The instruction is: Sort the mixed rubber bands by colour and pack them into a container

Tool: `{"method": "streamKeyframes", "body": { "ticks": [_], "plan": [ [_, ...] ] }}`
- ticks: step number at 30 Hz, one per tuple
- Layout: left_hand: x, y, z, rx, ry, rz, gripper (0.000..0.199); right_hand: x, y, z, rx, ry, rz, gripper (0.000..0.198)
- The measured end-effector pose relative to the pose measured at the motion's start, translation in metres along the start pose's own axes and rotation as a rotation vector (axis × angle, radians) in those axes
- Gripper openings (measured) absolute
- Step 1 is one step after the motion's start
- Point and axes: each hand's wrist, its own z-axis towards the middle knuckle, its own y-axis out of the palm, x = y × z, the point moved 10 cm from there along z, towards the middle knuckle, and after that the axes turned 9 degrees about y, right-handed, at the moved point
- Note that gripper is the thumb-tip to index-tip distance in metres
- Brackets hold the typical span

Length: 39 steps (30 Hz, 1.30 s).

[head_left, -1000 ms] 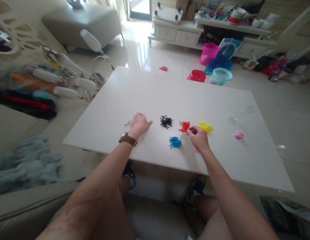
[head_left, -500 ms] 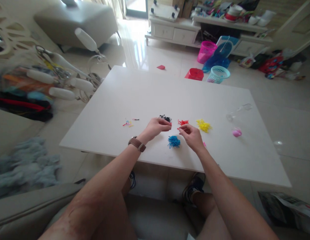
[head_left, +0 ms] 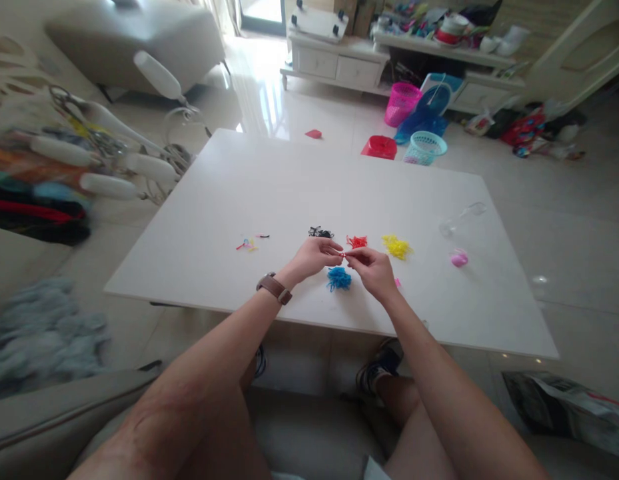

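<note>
My left hand point(head_left: 313, 259), with a brown-strapped watch point(head_left: 274, 288) at its wrist, pinches a small red band point(head_left: 343, 255) between thumb and fingertips. My right hand point(head_left: 375, 272) has its fingertips closed on the same red bit, so the two hands meet there; the band's exact shape is too small to make out. Just beyond the hands lie a black pile point(head_left: 320, 232) and a red pile point(head_left: 358, 241) of thin bands. A blue pile point(head_left: 339, 278) sits below the fingertips, and a yellow pile point(head_left: 397, 247) is right of my right hand.
A few mixed-colour bands point(head_left: 248, 245) lie left on the white table point(head_left: 299, 180). Toward the right are a pink-purple lump point(head_left: 459, 258) and a clear plastic bottle-like thing point(head_left: 462, 220). A pink piece point(head_left: 398, 283) shows beside my right wrist. Baskets point(head_left: 426, 147) stand beyond the far edge.
My hands have come together from a small gap, their fingertips now meeting at the red band. The whole view has shifted slightly; the piles keep their places on the table.
</note>
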Motion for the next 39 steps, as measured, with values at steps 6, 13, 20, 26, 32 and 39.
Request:
{"method": "streamKeyframes", "body": {
  "ticks": [6,13,20,26,32,39],
  "plan": [
    [-0.006,0.000,0.011,0.003,0.014,0.089,0.011,0.006,-0.011,0.007,0.041,0.071,-0.028,0.015],
    [-0.013,-0.003,0.015,0.031,-0.004,0.170,0.008,0.043,-0.040,0.015,0.232,0.192,0.016,0.016],
    [-0.013,-0.005,0.010,0.039,-0.020,0.192,0.010,0.086,-0.046,0.025,0.333,0.337,0.130,0.023],
    [-0.011,-0.008,0.010,0.053,-0.021,0.192,0.014,0.072,-0.040,0.029,0.310,0.291,0.257,0.038],
    [-0.013,-0.009,0.011,0.060,-0.025,0.100,0.012,0.055,-0.031,0.028,0.237,0.248,0.243,0.023],
    [-0.007,-0.005,0.008,0.069,-0.023,-0.041,0.009,0.041,0.008,0.021,-0.044,0.240,0.177,0.036]
  ]
}}
